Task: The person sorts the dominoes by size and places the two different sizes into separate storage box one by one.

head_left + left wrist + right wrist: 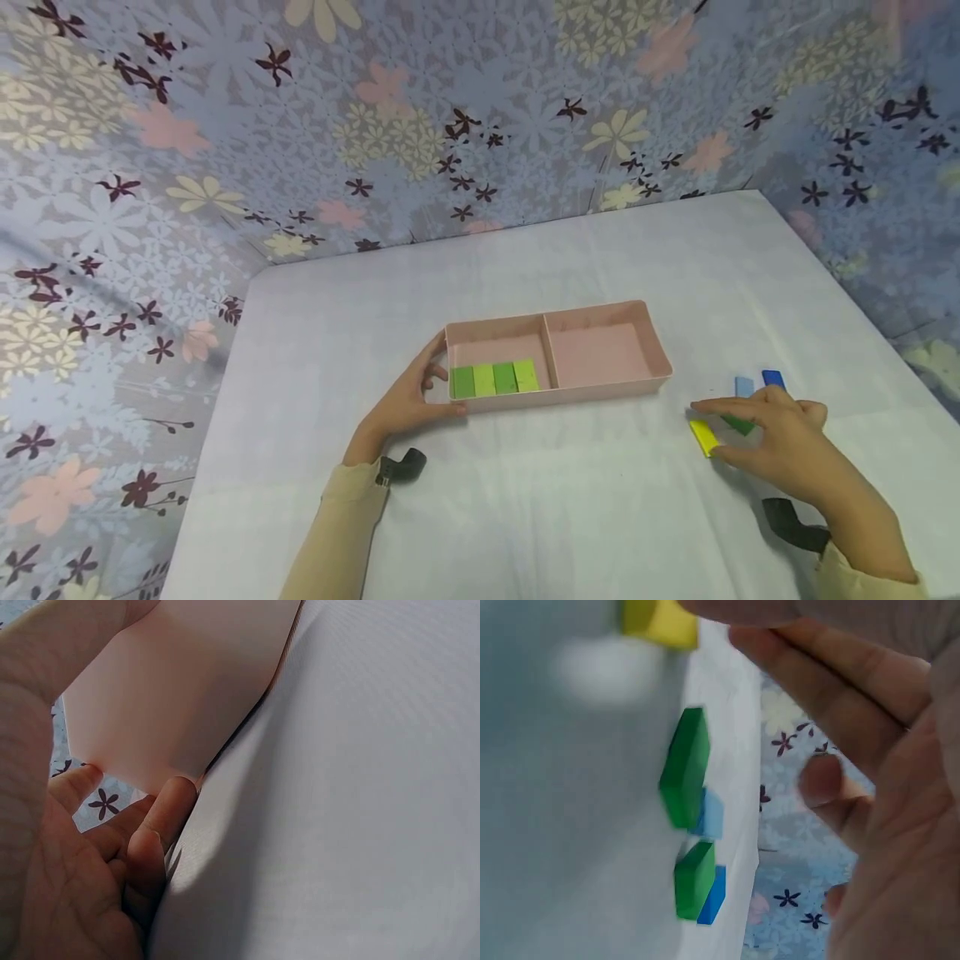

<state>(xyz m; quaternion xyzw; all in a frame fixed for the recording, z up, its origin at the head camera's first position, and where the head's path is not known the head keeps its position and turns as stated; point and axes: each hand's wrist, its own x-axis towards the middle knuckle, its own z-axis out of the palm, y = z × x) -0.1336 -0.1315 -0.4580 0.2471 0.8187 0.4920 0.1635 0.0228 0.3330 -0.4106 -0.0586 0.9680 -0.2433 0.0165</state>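
Note:
A pink two-compartment box lies on the white cloth. Its left end is gripped by my left hand, thumb along the front wall and fingers at the end wall. Several dark and light green blocks form a row along the front of the left compartment. My right hand is over loose blocks, thumb tip at the yellow block and forefinger stretched out beyond it. Beneath and behind that hand lie a green block, another green block, a light blue block and a dark blue block.
White cloth covers the table. Flowered fabric rises behind it and at both sides. The box's right compartment shows its bare floor. A dark strap piece is on each wrist.

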